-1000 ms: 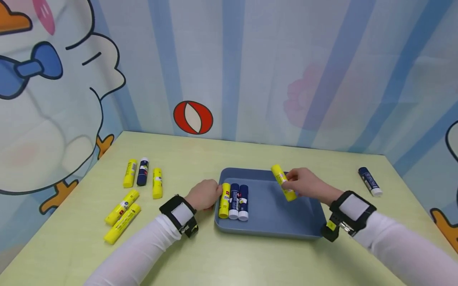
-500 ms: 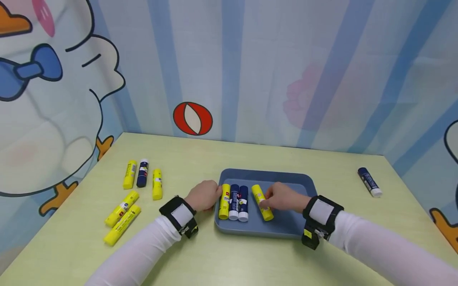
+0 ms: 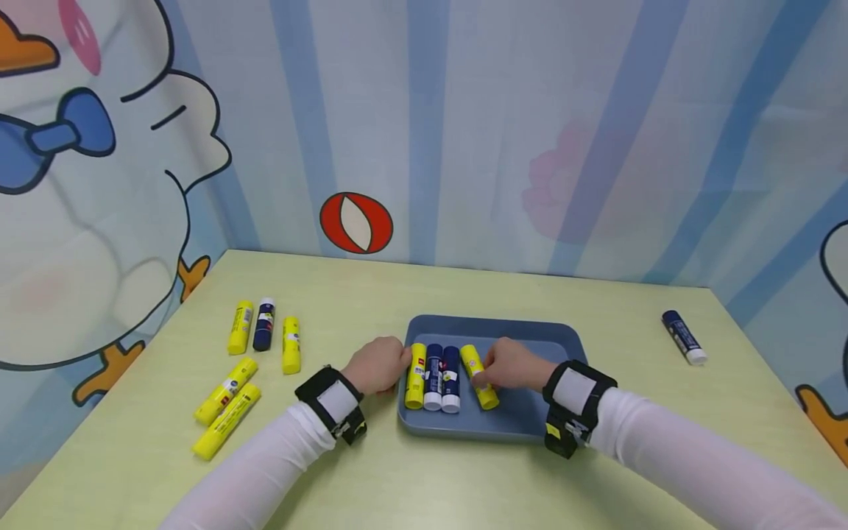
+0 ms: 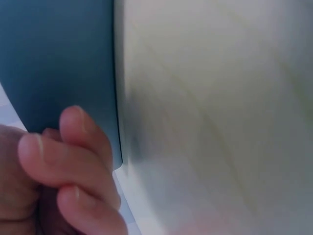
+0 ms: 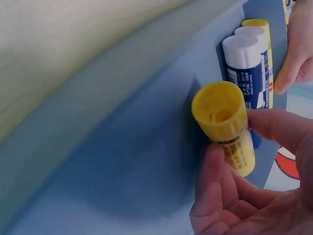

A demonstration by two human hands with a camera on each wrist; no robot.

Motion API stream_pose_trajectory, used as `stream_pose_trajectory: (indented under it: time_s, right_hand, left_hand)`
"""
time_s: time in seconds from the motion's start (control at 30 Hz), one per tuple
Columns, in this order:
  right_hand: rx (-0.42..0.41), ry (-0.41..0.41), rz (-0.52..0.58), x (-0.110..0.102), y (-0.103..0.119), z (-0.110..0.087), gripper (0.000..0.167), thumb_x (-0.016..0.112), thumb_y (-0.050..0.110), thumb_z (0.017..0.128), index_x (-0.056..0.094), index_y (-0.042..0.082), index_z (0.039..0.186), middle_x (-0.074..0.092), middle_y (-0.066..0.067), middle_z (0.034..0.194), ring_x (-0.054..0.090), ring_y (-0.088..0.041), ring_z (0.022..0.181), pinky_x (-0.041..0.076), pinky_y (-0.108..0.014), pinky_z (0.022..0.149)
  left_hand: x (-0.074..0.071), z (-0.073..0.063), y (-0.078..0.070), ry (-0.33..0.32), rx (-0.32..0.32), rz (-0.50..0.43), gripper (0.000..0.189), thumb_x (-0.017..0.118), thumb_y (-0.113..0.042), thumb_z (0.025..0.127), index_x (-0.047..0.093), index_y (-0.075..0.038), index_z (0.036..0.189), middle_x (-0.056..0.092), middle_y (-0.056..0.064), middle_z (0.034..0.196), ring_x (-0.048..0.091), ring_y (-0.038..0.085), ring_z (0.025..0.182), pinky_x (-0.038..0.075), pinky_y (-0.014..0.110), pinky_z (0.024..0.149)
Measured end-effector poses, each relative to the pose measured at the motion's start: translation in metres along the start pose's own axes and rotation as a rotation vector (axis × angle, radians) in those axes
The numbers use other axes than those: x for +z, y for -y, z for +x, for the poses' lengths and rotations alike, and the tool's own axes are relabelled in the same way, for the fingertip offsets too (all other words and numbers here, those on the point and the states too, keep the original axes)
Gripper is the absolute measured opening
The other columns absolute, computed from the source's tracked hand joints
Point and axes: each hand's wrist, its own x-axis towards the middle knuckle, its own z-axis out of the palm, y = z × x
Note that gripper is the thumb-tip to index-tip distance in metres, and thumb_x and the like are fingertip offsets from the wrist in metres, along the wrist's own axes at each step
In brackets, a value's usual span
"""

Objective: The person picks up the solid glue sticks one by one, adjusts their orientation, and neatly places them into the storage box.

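A blue-grey tray (image 3: 523, 430) lies on the table, holding a row of glue sticks at its left end: one yellow glue stick (image 3: 415, 377), then two navy ones with white ends, the nearer navy glue stick (image 3: 450, 379) on the row's right. My right hand (image 3: 515, 364) pinches another yellow glue stick (image 5: 225, 125) between thumb and fingers, slightly tilted, just right of that row inside the tray. Its hollow end faces the right wrist camera. At the tray's left rim, my left hand (image 3: 377, 366) grips the edge; its curled fingers (image 4: 73, 161) show beside the wall in the left wrist view.
Left on the table lie several more glue sticks: yellow ones, such as a yellow glue stick (image 3: 227, 423), and a navy glue stick (image 3: 263, 324). One navy glue stick (image 3: 684, 337) lies far right. A printed cloth backdrop (image 3: 477, 132) stands behind the table (image 3: 344, 294).
My right hand has brought the yellow glue stick left and down into the tray, toward the row. My left hand stays at the tray's left rim.
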Motion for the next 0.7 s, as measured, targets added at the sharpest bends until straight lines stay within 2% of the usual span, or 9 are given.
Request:
stream_pose_trajectory:
  time_s: [0.17, 0.5, 0.7]
  right_hand:
    - [-0.009, 0.001, -0.020, 0.0014, 0.0047, -0.0025, 0.023, 0.077, 0.022, 0.083, 0.072, 0.000, 0.082, 0.063, -0.003, 0.064, 0.059, -0.016, 0.062, 0.042, -0.025, 0.057]
    - [-0.012, 0.013, 0.030, 0.0038, 0.0094, -0.0043, 0.024, 0.077, 0.024, 0.084, 0.072, 0.001, 0.085, 0.065, -0.003, 0.066, 0.062, -0.017, 0.063, 0.045, -0.026, 0.060]
    - [-0.017, 0.037, 0.083, 0.0037, 0.0087, -0.0035, 0.024, 0.071, 0.023, 0.089, 0.072, -0.001, 0.090, 0.067, -0.003, 0.070, 0.064, -0.015, 0.061, 0.049, -0.029, 0.066]
  left_hand:
    - [0.0001, 0.0001, 0.0000, -0.002, 0.000, 0.003, 0.046, 0.040, -0.024, 0.105, 0.055, -0.007, 0.065, 0.047, -0.002, 0.041, 0.045, 0.013, 0.035, 0.035, 0.025, 0.041]
    - [-0.0008, 0.0012, 0.0001, 0.004, 0.005, -0.005, 0.043, 0.041, -0.024, 0.104, 0.055, -0.007, 0.067, 0.047, -0.002, 0.042, 0.046, 0.013, 0.035, 0.034, 0.024, 0.040]
    - [0.0005, 0.0014, 0.0006, 0.000, -0.004, -0.007, 0.041, 0.042, -0.024, 0.104, 0.055, -0.007, 0.069, 0.049, -0.001, 0.044, 0.047, 0.013, 0.035, 0.035, 0.025, 0.040]
